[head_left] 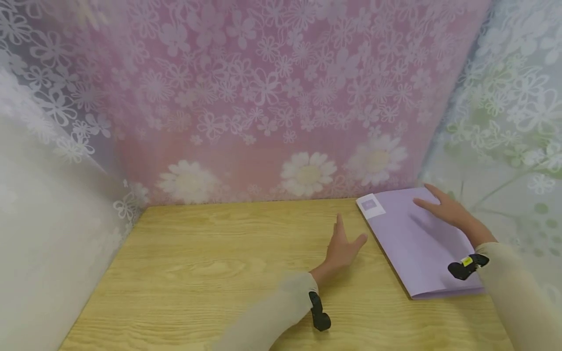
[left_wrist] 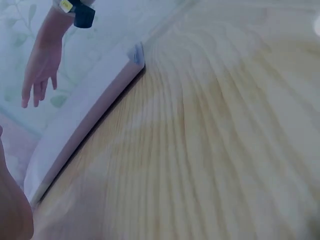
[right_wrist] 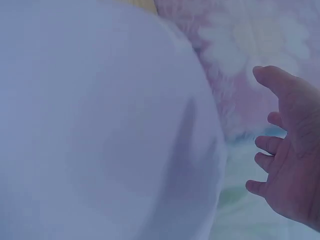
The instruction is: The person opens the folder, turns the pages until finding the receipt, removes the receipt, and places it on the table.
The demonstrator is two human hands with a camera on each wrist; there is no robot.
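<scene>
A light purple folder (head_left: 417,239) with a white label at its far left corner lies on the right side of the wooden table. In the left wrist view the folder's spine edge (left_wrist: 95,112) runs slantwise across the wood. My right hand (head_left: 452,212) hovers over the folder's far right part, fingers apart and holding nothing; in the right wrist view the hand (right_wrist: 295,150) is beside the folder's edge (right_wrist: 100,120). My left hand (head_left: 342,248) is left of the folder, thumb and fingers spread, with a gap between it and the folder.
The wooden table (head_left: 210,263) extends to the left of the folder. A pink flowered curtain (head_left: 263,107) hangs along the back edge, and pale flowered cloth (head_left: 518,146) stands along the right. A whitish surface (head_left: 44,219) borders the left side.
</scene>
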